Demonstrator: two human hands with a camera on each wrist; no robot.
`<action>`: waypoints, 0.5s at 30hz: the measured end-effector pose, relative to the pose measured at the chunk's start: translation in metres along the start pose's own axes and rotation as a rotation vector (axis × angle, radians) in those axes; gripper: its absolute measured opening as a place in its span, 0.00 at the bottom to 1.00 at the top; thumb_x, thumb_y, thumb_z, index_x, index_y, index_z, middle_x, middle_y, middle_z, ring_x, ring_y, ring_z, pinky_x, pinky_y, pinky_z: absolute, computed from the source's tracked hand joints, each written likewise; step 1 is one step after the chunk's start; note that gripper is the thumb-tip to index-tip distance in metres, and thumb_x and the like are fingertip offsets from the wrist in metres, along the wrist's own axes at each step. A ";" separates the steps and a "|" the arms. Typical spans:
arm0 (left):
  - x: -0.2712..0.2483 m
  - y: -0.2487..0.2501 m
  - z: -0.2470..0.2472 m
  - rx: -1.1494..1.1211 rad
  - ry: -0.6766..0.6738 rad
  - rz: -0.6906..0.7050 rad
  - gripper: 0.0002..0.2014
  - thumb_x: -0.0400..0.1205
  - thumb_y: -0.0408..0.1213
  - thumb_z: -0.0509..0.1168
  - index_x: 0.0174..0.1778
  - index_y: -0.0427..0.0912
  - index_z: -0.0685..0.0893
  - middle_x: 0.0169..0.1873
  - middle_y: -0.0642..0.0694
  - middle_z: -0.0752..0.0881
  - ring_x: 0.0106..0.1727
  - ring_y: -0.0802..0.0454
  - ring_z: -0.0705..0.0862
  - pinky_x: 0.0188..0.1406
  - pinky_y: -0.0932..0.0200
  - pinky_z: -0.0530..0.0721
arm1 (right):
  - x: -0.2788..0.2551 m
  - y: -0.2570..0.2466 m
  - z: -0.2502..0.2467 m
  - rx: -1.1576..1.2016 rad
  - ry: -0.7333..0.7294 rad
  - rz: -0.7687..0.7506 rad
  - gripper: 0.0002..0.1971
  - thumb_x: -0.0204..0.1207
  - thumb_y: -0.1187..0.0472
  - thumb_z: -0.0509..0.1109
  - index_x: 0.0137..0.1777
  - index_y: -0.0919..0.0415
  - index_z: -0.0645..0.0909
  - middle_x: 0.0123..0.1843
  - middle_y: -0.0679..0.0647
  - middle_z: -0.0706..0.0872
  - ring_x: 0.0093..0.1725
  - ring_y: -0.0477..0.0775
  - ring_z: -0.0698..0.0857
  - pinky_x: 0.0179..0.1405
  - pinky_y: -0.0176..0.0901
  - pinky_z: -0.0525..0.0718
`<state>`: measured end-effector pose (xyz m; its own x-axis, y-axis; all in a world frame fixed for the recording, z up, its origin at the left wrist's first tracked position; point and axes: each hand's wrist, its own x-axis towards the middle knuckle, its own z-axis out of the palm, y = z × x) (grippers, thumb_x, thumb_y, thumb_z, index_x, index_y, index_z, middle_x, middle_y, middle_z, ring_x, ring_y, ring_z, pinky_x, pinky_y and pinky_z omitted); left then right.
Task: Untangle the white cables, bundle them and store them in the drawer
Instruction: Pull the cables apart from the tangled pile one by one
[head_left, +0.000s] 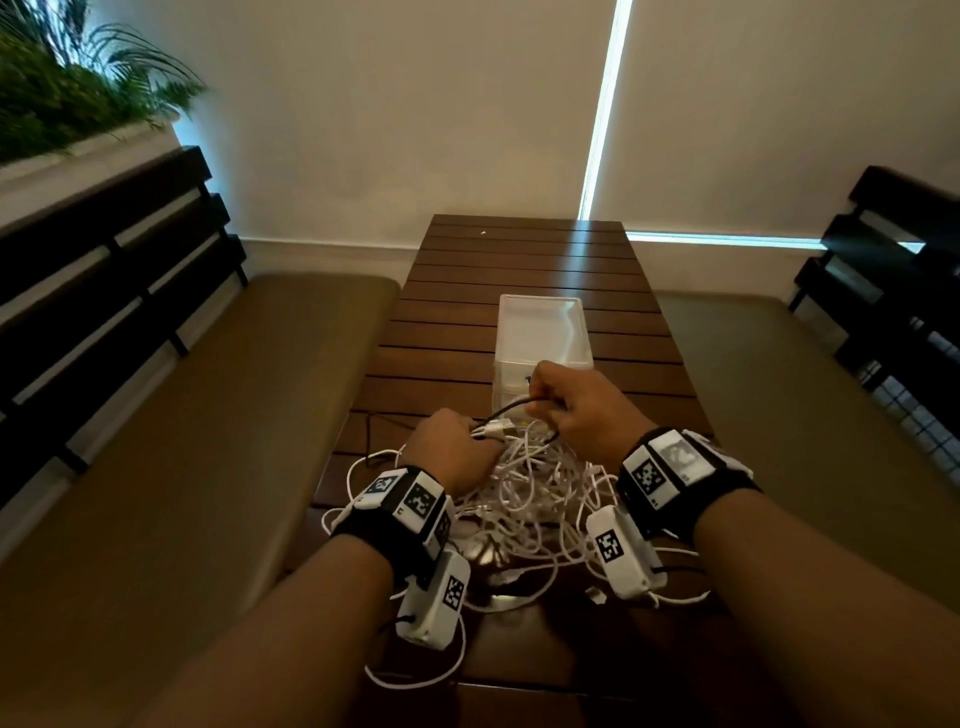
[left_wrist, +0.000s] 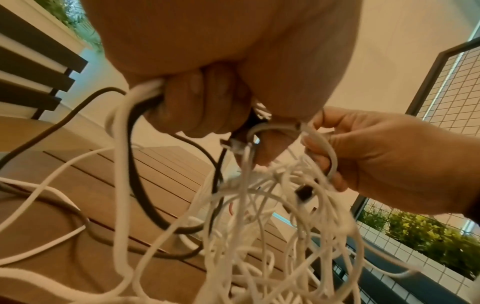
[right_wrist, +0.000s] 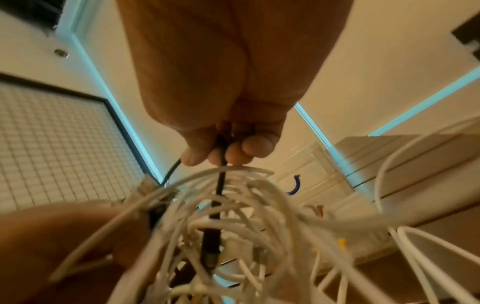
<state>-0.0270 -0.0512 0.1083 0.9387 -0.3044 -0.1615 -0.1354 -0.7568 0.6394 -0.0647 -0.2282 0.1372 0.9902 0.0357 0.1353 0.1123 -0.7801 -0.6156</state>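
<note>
The counter (head_left: 467, 291) is a dark slatted wooden top, and a clear plastic drawer box (head_left: 543, 332) stands at its middle. The white cables (head_left: 535, 488) lie in one loose heap at the near edge of the counter, just in front of the drawer box, with loops trailing toward the near corners. A black cable (left_wrist: 140, 195) is threaded through the heap.

The left hand (head_left: 449, 449) has its grip closed on a clump of white strands and plugs, with the black cable running through the same fist. The right hand (head_left: 576, 410) is raised just beside it, its grip pinched on the black cable and lifting it out of the pile.

The cables look light, limp and smooth, so they will likely slide through fingers and snag on one another at the plugs. The best hold is probably near a plug end, feeding one strand back through the loops rather than pulling hard on the middle, which would tighten knots.
</note>
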 end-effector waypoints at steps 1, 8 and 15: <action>0.001 0.000 -0.002 0.000 0.007 -0.010 0.15 0.73 0.52 0.69 0.32 0.43 0.88 0.27 0.45 0.86 0.33 0.46 0.87 0.33 0.53 0.86 | -0.001 0.001 0.000 -0.019 0.025 -0.012 0.07 0.79 0.61 0.70 0.43 0.59 0.75 0.33 0.50 0.82 0.34 0.50 0.80 0.37 0.45 0.79; -0.003 0.002 -0.004 -0.224 0.009 -0.076 0.19 0.63 0.51 0.77 0.32 0.38 0.84 0.29 0.43 0.87 0.31 0.47 0.86 0.27 0.53 0.81 | 0.000 -0.011 -0.002 0.295 0.009 0.160 0.05 0.84 0.62 0.64 0.49 0.64 0.74 0.41 0.64 0.89 0.37 0.62 0.90 0.35 0.49 0.89; -0.004 0.000 0.007 -0.222 -0.017 -0.135 0.23 0.60 0.52 0.82 0.33 0.37 0.83 0.29 0.42 0.86 0.30 0.47 0.86 0.25 0.53 0.83 | 0.011 -0.022 -0.016 0.302 0.127 0.036 0.03 0.80 0.64 0.70 0.44 0.60 0.83 0.36 0.58 0.88 0.33 0.54 0.86 0.36 0.45 0.87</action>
<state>-0.0331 -0.0539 0.1033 0.9379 -0.2207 -0.2677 0.0651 -0.6461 0.7605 -0.0576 -0.2204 0.1645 0.9776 -0.0816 0.1938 0.1162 -0.5585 -0.8213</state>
